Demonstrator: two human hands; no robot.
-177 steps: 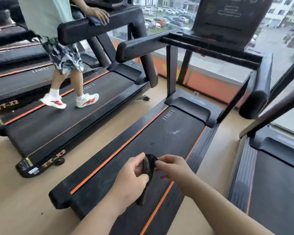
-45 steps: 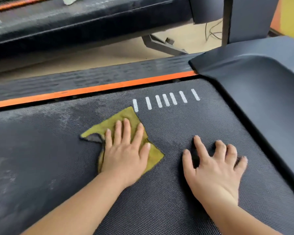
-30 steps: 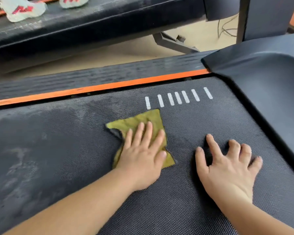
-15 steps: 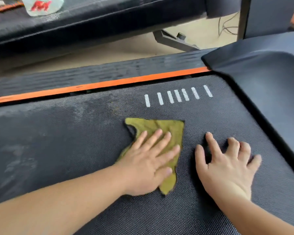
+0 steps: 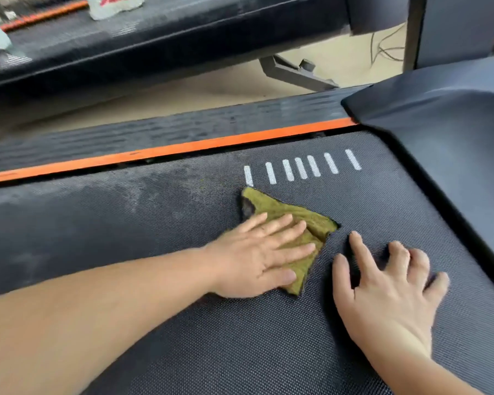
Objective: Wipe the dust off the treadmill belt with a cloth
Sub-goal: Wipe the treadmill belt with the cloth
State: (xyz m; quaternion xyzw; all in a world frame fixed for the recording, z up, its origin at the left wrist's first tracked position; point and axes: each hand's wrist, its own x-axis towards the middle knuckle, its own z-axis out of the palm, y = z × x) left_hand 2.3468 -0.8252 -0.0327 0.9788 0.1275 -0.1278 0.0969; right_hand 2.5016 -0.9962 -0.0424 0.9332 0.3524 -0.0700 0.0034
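An olive-green cloth [image 5: 285, 210] lies flat on the black textured treadmill belt [image 5: 183, 337], just below a row of white stripes. My left hand [image 5: 257, 258] presses on the cloth with straight fingers pointing right. My right hand [image 5: 388, 292] rests on the bare belt right of the cloth, fingers spread and bent at the tips. Pale dusty patches show on the belt at the left [image 5: 69, 201].
An orange strip [image 5: 166, 151] and a ribbed side rail [image 5: 154, 132] border the belt's far side. The dark motor cover [image 5: 439, 132] rises at the right. Beyond a strip of tan floor stands another treadmill [image 5: 154, 41], with a person's white shoe [image 5: 114, 4] on it.
My left hand has slid the cloth to the right and a little toward the white stripes, its fingers now pointing right. My right hand has stayed in place on the belt.
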